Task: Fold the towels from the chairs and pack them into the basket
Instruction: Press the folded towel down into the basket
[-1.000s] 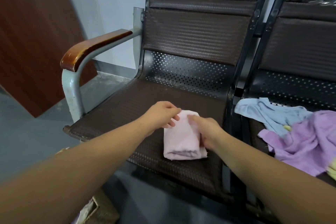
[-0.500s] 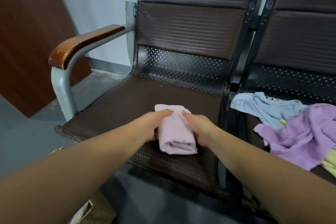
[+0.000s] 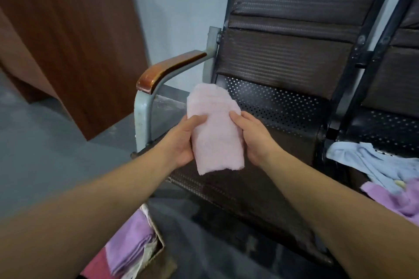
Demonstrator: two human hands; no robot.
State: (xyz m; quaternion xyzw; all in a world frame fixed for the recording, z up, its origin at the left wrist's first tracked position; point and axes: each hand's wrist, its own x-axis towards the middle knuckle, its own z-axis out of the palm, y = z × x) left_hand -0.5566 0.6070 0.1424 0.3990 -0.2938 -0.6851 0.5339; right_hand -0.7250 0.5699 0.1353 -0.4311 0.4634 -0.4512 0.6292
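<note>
Pink folded towel [image 3: 215, 136] gripped by left hand [image 3: 179, 142] and right hand [image 3: 255, 136], fingers [image 3: 237, 120] apparently curled behind.

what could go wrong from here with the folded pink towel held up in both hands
The folded pink terry towel is held only at its middle by the left hand and right hand; its far end stands free, so the folds might slip open in transit.
The brown woven basket sits low at the left, partly out of view and already holding folded purple towels; a careless drop could catch its rim or muss them.
</note>
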